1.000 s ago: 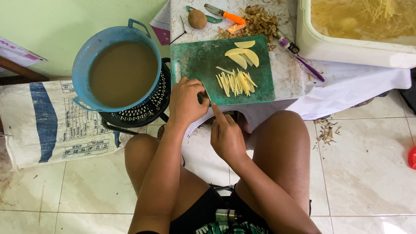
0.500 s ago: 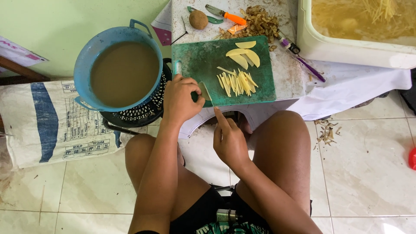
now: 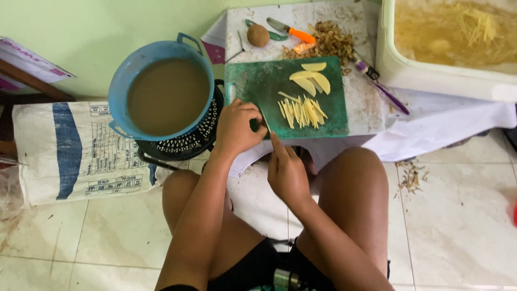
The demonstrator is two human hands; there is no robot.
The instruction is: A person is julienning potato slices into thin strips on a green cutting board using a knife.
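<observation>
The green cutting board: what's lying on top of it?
On the green cutting board lie thin potato sticks and a few flat potato slices. The left hand covers its near-left corner, so whatever sits under the fingers is hidden.

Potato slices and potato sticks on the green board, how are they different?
The slices are wide, curved and few; the sticks are thin, straight and many. The slices lie at the board's far edge, the sticks nearer the left hand. Both are pale yellow.
</observation>
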